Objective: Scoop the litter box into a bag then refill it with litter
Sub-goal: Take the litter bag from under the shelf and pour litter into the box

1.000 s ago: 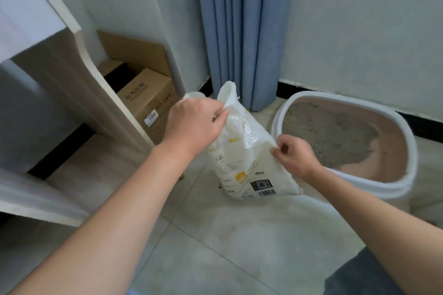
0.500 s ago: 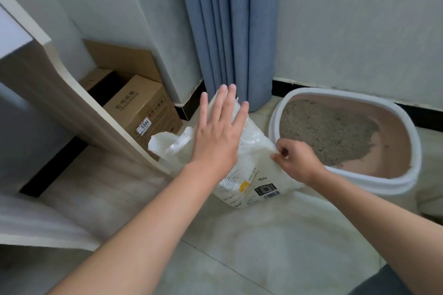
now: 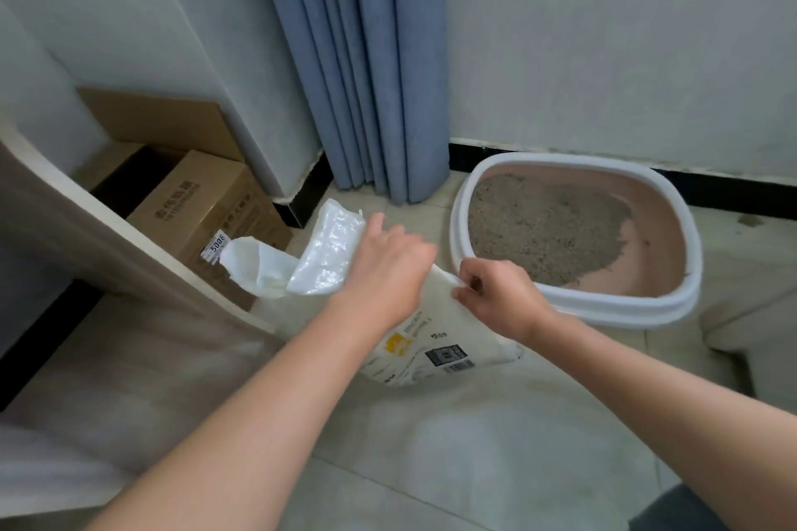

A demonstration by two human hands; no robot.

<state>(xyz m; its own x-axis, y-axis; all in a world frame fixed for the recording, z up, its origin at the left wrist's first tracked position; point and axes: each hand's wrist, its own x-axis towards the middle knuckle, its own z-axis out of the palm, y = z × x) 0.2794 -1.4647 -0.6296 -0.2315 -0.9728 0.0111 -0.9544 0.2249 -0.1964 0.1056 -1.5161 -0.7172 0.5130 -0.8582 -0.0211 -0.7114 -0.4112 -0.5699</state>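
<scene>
A white litter bag (image 3: pixel 431 341) with a yellow logo and a barcode stands on the tiled floor, its open top flopping to the left. My left hand (image 3: pixel 384 272) grips the bag's upper part, fingers curled over it. My right hand (image 3: pixel 496 297) pinches the bag's right edge. Just right of the bag sits the litter box (image 3: pixel 573 306), white rim and pink inside, with grey litter (image 3: pixel 539 228) heaped in its left half and bare pink bottom on the right.
A wooden furniture panel (image 3: pixel 129 254) slants in on the left, with cardboard boxes (image 3: pixel 202 207) behind it. A blue curtain (image 3: pixel 366 56) hangs in the corner. Walls with a black skirting close off the back.
My left hand, flat and raised half a second ago, has come down and closed on the bag's top. The bag's mouth has folded further left. My right hand keeps its pinch.
</scene>
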